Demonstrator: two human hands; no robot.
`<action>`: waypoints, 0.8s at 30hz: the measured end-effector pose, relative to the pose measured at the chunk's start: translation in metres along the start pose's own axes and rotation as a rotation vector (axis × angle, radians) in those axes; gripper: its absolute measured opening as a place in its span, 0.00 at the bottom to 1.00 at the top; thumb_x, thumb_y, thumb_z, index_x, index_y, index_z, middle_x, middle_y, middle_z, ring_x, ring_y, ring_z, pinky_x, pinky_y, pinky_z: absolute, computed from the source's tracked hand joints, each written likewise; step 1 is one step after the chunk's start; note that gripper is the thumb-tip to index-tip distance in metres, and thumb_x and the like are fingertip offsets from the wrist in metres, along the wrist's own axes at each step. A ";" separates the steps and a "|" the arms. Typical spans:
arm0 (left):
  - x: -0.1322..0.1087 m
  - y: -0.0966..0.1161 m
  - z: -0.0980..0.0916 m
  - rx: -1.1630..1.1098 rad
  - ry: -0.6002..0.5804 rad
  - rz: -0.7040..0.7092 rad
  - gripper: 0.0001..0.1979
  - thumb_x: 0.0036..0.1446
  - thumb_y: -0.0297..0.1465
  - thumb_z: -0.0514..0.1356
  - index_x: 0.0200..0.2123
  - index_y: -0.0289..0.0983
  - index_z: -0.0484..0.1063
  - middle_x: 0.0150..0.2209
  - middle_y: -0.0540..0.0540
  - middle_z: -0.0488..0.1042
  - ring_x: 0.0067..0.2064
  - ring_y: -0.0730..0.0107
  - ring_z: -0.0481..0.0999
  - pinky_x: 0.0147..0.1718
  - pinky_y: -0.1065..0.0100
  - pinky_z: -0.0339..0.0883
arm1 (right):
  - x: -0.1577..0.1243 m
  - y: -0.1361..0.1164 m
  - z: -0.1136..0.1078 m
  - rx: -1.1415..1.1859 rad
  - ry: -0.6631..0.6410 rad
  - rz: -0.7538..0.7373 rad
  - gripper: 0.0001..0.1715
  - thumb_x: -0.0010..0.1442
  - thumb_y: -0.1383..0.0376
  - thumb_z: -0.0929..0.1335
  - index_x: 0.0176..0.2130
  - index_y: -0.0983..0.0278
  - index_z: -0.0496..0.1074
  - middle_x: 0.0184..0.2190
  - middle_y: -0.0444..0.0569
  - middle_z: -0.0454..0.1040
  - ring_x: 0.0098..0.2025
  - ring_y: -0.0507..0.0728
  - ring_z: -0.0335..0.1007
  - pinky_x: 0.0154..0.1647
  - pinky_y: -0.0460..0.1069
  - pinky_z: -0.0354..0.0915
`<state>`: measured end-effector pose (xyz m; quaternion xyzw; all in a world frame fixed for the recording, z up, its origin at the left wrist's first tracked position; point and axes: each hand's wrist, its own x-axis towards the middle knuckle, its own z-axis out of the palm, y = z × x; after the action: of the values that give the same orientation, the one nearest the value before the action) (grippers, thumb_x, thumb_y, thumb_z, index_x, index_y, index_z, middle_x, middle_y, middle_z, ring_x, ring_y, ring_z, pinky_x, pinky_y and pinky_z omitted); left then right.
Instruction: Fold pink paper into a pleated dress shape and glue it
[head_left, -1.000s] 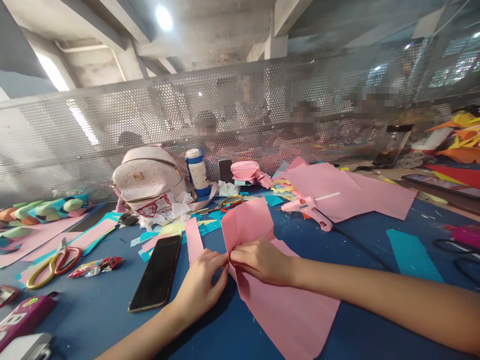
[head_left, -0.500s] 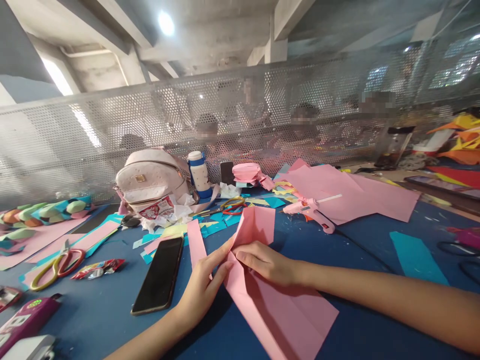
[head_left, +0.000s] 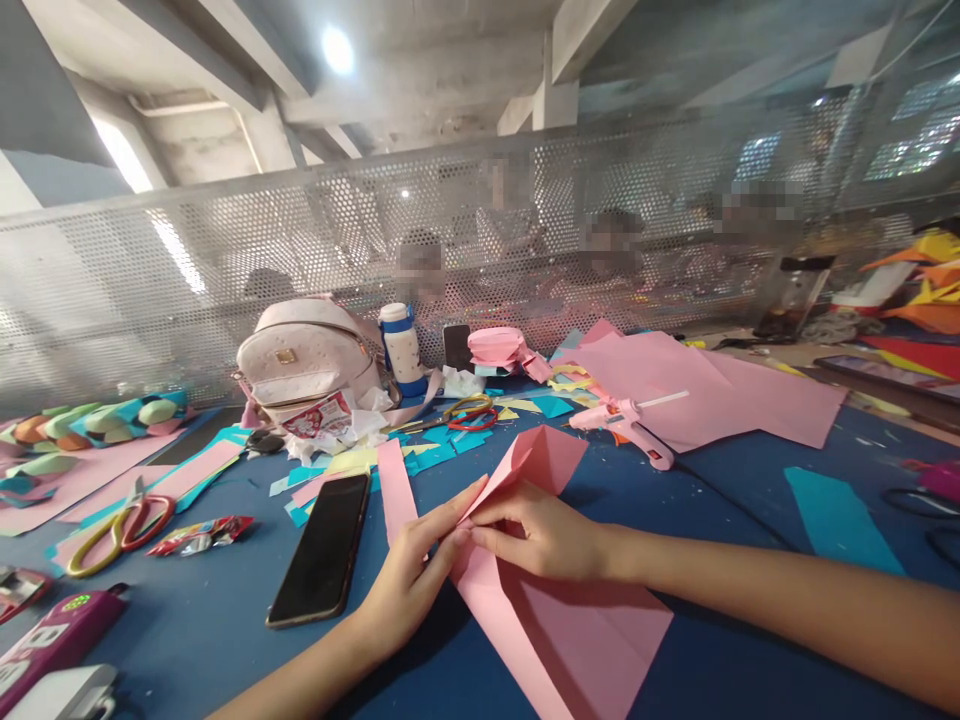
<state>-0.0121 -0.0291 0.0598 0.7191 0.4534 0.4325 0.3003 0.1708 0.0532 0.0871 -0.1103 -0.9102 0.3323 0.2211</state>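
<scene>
A large folded sheet of pink paper lies at the front of the blue table, its far part raised in creases. My left hand pinches the paper's left edge near the middle. Close beside it, my right hand grips the same fold, thumb and fingers closed together and partly tucked under the raised paper. Left of my left hand lie a black phone and a narrow pink paper strip.
Beyond my hands rests a pink glue gun with a black cord. Two scissors, paper scraps, a backpack and a bottle lie further off. A perforated metal screen stands behind, with people beyond it.
The far part of the pink paper has lifted and swung to the right. My right hand's fingers have moved further under its fold. My left hand has barely moved.
</scene>
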 end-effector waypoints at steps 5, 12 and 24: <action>0.000 -0.002 0.000 0.059 0.009 -0.002 0.19 0.68 0.35 0.51 0.60 0.45 0.66 0.57 0.48 0.72 0.57 0.56 0.72 0.55 0.63 0.64 | 0.001 -0.001 -0.001 0.069 0.145 0.116 0.12 0.62 0.61 0.67 0.38 0.63 0.80 0.33 0.47 0.80 0.29 0.52 0.69 0.30 0.46 0.62; 0.001 0.001 0.000 0.046 -0.044 -0.031 0.20 0.68 0.36 0.50 0.62 0.42 0.63 0.57 0.46 0.72 0.54 0.60 0.73 0.51 0.67 0.64 | 0.003 -0.006 -0.009 0.077 0.205 0.188 0.08 0.58 0.61 0.71 0.34 0.62 0.81 0.31 0.45 0.80 0.30 0.52 0.71 0.28 0.45 0.60; 0.002 0.002 0.001 0.075 -0.070 -0.035 0.15 0.69 0.36 0.49 0.50 0.37 0.71 0.45 0.47 0.77 0.44 0.67 0.74 0.42 0.72 0.64 | 0.002 -0.013 -0.014 -0.109 0.162 0.163 0.05 0.57 0.64 0.72 0.35 0.58 0.81 0.31 0.40 0.81 0.27 0.48 0.69 0.28 0.43 0.57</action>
<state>-0.0094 -0.0279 0.0618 0.7367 0.4707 0.3844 0.2965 0.1753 0.0518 0.1057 -0.2225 -0.8941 0.2891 0.2598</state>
